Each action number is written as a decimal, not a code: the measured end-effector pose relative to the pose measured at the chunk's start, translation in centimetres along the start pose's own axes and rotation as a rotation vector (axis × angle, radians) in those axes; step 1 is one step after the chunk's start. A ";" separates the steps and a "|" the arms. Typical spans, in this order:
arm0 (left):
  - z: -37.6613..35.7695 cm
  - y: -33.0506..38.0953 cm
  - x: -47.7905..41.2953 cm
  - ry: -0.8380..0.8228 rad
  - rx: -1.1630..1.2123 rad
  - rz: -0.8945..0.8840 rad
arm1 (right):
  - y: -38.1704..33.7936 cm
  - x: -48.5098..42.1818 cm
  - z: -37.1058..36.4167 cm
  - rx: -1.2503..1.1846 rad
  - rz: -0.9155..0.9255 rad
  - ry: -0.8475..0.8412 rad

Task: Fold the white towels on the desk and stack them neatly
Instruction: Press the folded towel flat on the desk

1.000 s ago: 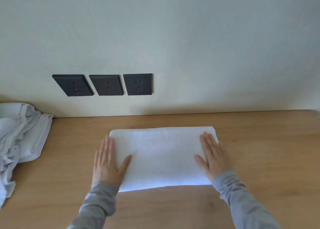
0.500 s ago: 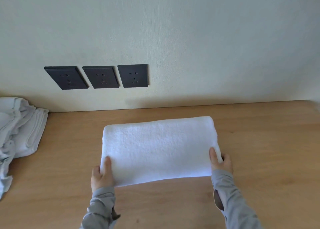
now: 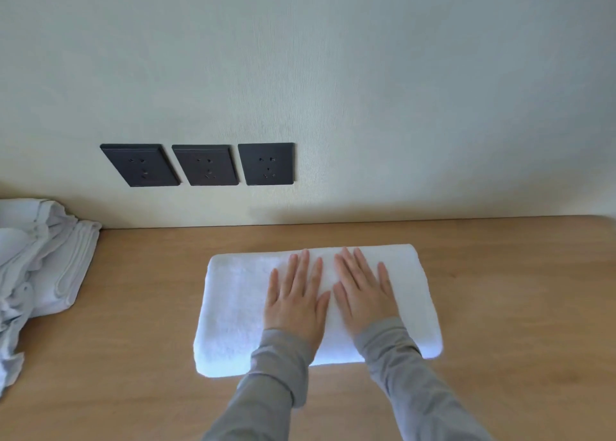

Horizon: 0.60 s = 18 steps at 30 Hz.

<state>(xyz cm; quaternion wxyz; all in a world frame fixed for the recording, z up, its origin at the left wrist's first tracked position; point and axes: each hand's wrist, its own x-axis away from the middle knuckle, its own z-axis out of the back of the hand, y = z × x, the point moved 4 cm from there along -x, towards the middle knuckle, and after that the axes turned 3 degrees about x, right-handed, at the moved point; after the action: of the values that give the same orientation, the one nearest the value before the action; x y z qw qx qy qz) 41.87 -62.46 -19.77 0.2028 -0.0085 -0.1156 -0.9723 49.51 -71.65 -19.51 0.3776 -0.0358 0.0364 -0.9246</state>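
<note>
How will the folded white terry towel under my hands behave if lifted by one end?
The folded white terry towel would probably sag and unfold: its rounded, puffy edges suggest soft layers. It likely slides on the smooth wooden desk, and looks light for its bulk.

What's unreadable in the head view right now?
All head view:
1. towel pile: cut off by the left edge, so the count is unclear.
2. folded towel: middle covered by left hand and right hand; layer count hidden.
3. desk: front edge lies beyond the bottom edge.
4. wall sockets: markings too small.
</note>
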 end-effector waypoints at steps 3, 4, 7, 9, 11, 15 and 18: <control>-0.7 -0.7 -0.2 -0.009 -0.009 -0.014 | 0.4 0.5 0.4 -0.020 -0.038 0.072; -1.0 -0.8 -0.3 -0.013 -0.007 -0.017 | 0.2 0.5 0.4 -0.005 -0.027 0.095; -1.7 -1.0 -0.6 -0.026 0.003 -0.012 | 0.2 0.0 -0.3 -0.031 -0.040 0.053; -1.7 -1.2 -1.0 -0.032 0.015 -0.006 | 0.6 -0.6 -1.0 -0.022 -0.056 0.009; -1.8 -1.5 -1.4 -0.049 0.021 -0.002 | 1.0 -1.0 -1.9 0.013 -0.050 -0.044; -0.3 -2.3 -1.2 -0.058 0.287 -0.034 | 0.9 -0.9 -1.0 -0.043 -0.021 -0.027; 2.9 -4.3 2.4 0.353 0.876 0.266 | 2.1 1.8 1.0 -0.392 -0.262 0.258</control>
<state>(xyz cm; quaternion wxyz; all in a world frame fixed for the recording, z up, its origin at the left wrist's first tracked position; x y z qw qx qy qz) 37.85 -58.88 -17.72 0.3260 0.2278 -0.4757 -0.7846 49.76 -74.45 -18.67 0.2328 0.0056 0.2577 -0.9378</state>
